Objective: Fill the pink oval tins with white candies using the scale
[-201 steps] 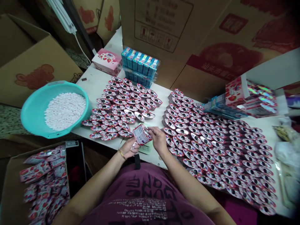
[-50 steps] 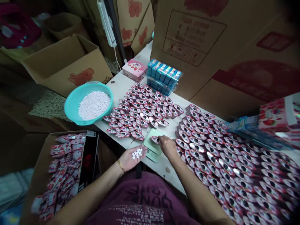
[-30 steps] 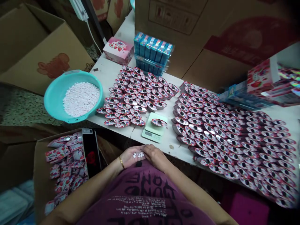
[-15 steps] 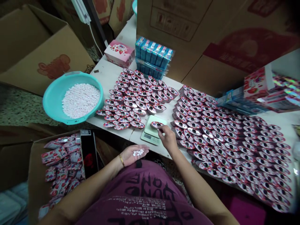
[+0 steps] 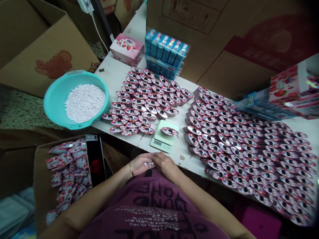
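Note:
My left hand (image 5: pixel 139 165) lies palm up near my waist, with a few small white candies (image 5: pixel 149 163) held in the palm. Over its fingers comes my right hand (image 5: pixel 165 164), palm down, its bent fingertips among the candies; what they pinch is hidden. Just beyond both hands is a pale green kitchen scale (image 5: pixel 162 138) at the table edge. On its plate stands one oval strawberry-print candy pack (image 5: pixel 169 131) with a dark round hole in its top. The scale's display cannot be read.
Many similar packs (image 5: pixel 139 99) stand in rows at left, and more packs (image 5: pixel 239 149) at right. A turquoise basin (image 5: pixel 51 103) of white candies sits at the left. Below it is a carton of filled packs (image 5: pixel 67 176). Blue boxes (image 5: pixel 165 49) and a large carton (image 5: pixel 211 63) stand behind.
My right hand has left the pack on the scale and come back to my left palm. The pack now stands alone on the plate. The view has shifted slightly.

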`<state>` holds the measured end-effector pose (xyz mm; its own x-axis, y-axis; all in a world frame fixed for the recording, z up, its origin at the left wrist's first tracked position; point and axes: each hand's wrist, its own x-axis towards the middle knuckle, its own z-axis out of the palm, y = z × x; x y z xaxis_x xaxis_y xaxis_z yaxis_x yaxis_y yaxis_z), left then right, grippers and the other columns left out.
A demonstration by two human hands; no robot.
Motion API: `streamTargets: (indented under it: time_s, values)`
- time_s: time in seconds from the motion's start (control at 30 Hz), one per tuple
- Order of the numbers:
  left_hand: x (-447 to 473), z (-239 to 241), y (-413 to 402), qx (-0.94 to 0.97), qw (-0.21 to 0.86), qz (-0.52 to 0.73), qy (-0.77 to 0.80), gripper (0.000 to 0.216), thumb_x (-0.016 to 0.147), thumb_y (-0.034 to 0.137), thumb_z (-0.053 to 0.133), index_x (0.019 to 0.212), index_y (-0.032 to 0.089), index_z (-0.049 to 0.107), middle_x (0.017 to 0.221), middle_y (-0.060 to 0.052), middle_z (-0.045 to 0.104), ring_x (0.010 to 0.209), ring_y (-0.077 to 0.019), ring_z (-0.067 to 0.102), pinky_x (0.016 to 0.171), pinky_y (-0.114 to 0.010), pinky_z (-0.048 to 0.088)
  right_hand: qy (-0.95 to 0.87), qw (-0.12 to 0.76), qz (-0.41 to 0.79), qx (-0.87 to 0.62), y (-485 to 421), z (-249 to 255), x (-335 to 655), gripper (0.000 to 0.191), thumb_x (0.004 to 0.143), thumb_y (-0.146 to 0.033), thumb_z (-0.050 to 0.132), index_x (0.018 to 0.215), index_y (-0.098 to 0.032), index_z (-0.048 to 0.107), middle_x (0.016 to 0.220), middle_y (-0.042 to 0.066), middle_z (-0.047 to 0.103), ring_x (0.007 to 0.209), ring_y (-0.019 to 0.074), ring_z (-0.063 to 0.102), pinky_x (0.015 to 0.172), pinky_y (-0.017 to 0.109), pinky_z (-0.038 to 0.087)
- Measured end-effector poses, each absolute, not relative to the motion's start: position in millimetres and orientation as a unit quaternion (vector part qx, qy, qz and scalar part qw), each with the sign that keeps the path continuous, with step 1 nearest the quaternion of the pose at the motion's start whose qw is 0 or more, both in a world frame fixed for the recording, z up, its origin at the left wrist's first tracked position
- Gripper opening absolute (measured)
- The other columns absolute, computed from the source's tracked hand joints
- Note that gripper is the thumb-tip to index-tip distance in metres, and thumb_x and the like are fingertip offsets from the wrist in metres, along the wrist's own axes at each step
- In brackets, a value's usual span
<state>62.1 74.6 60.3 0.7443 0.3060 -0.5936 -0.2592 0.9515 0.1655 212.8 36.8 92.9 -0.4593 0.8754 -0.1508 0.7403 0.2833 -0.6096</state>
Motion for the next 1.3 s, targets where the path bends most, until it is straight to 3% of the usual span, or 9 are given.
streamTargets:
  time_s: [0.23, 0.33, 0.53, 0.67, 0.83, 0.97, 1.07, 1.17, 1.3]
  values:
    - [62, 68, 77, 0.075, 0.938, 0.104, 0.321, 0.039, 0.060, -0.005, 0.053, 0.095, 0.009, 0.063, 0.080, -0.009, 0.064, 0.071, -0.0138, 0.058, 0.070, -0.024, 0.040, -0.806, 0.097, 0.314, -0.493, 34, 89, 217, 0.019, 0.082, -0.015, 0.042, 0.097, -0.016, 0.054, 0.093, 0.007, 0.056, 0.084, 0.0165, 0.050, 0.072, 0.028, 0.044]
    - [64, 68, 79, 0.076, 0.944, 0.092, 0.308, 0.034, 0.063, -0.002, 0.054, 0.094, 0.008, 0.063, 0.077, -0.010, 0.064, 0.070, -0.0141, 0.059, 0.071, -0.025, 0.041, -0.785, 0.136, 0.337, -0.502, 32, 86, 218, 0.017, 0.082, -0.016, 0.042, 0.092, -0.015, 0.055, 0.089, 0.007, 0.057, 0.082, 0.0155, 0.051, 0.072, 0.027, 0.044]
    - [73, 64, 95, 0.041, 0.938, 0.144, 0.313, 0.031, 0.069, 0.002, 0.053, 0.099, 0.004, 0.059, 0.104, -0.017, 0.060, 0.099, -0.0223, 0.055, 0.090, -0.033, 0.035, -0.655, 0.276, 0.318, -0.627, 63, 83, 254, 0.013, 0.079, -0.019, 0.045, 0.085, -0.016, 0.056, 0.075, 0.003, 0.056, 0.069, 0.0116, 0.052, 0.065, 0.022, 0.043]
    - [75, 65, 108, 0.045, 0.931, 0.173, 0.317, 0.033, 0.069, 0.000, 0.051, 0.101, 0.005, 0.058, 0.111, -0.018, 0.056, 0.106, -0.0244, 0.050, 0.093, -0.035, 0.034, -0.637, 0.251, 0.232, -0.691, 100, 77, 285, 0.015, 0.076, -0.021, 0.048, 0.083, -0.016, 0.060, 0.076, 0.005, 0.059, 0.070, 0.0146, 0.054, 0.067, 0.026, 0.043]
    - [68, 64, 108, 0.033, 0.926, 0.194, 0.322, 0.034, 0.069, 0.000, 0.051, 0.102, 0.004, 0.057, 0.112, -0.019, 0.055, 0.105, -0.0244, 0.051, 0.092, -0.033, 0.035, -0.623, 0.259, 0.239, -0.698, 110, 73, 297, 0.017, 0.077, -0.022, 0.048, 0.085, -0.017, 0.062, 0.081, 0.006, 0.061, 0.076, 0.0161, 0.055, 0.072, 0.028, 0.043]
    - [64, 59, 100, 0.011, 0.918, 0.181, 0.353, 0.028, 0.072, 0.005, 0.051, 0.099, 0.006, 0.059, 0.101, -0.015, 0.061, 0.092, -0.0196, 0.058, 0.077, -0.026, 0.043, -0.588, 0.341, 0.306, -0.667, 89, 91, 270, 0.016, 0.079, -0.026, 0.048, 0.081, -0.019, 0.061, 0.079, 0.004, 0.061, 0.073, 0.0144, 0.056, 0.068, 0.027, 0.045]
    - [62, 54, 91, -0.004, 0.917, 0.152, 0.368, 0.022, 0.075, 0.016, 0.053, 0.093, 0.007, 0.061, 0.081, -0.011, 0.063, 0.073, -0.0141, 0.060, 0.056, -0.019, 0.043, -0.621, 0.338, 0.405, -0.580, 65, 103, 240, 0.016, 0.080, -0.027, 0.048, 0.085, -0.020, 0.061, 0.082, 0.004, 0.061, 0.079, 0.0140, 0.056, 0.072, 0.027, 0.046]
    - [57, 47, 85, 0.009, 0.906, 0.122, 0.404, 0.018, 0.073, 0.018, 0.057, 0.087, 0.007, 0.061, 0.064, -0.004, 0.056, 0.052, -0.0063, 0.052, 0.038, -0.013, 0.031, -0.607, 0.328, 0.409, -0.598, 43, 97, 234, 0.017, 0.081, -0.029, 0.047, 0.087, -0.021, 0.061, 0.085, 0.005, 0.061, 0.081, 0.0149, 0.056, 0.072, 0.028, 0.045]
    - [48, 35, 92, 0.075, 0.844, 0.145, 0.510, 0.023, 0.070, 0.021, 0.059, 0.091, 0.011, 0.059, 0.049, 0.006, 0.040, 0.035, -0.0003, 0.030, 0.032, -0.012, 0.014, -0.529, 0.314, 0.304, -0.727, 28, 72, 271, 0.022, 0.082, -0.028, 0.042, 0.085, -0.018, 0.061, 0.080, 0.006, 0.061, 0.075, 0.0159, 0.056, 0.069, 0.029, 0.045]
